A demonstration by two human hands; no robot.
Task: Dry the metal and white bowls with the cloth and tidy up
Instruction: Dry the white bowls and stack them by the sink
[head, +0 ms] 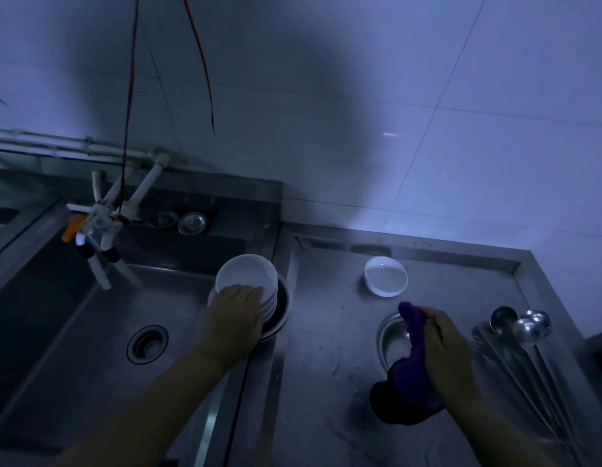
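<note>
1. The counter is dull brushed steel with a raised rim, streaked with water marks; the sink at 9 o'clock is the same steel, with a round ribbed drain.
2. A stack of white bowls, smooth, glossy and round, sits in a shallow metal basin at the sink's right edge, left of centre.
3. The left hand lies on the stack's near rim, fingers curved over the top bowl's edge; how firmly it grips cannot be told.
4. The right hand, at 4 o'clock, is closed round a soft, crumpled purple cloth, pinching its upper end while the rest hangs in a bunch below the palm.
5. A metal bowl, shiny and round, rests on the counter directly under the cloth, partly hidden by it, just left of the right hand.
6. A single white bowl stands upright on the counter at 12 o'clock from that hand, well apart from it.
7. Long-handled steel ladles with round polished cups lie at 3 o'clock.
</note>
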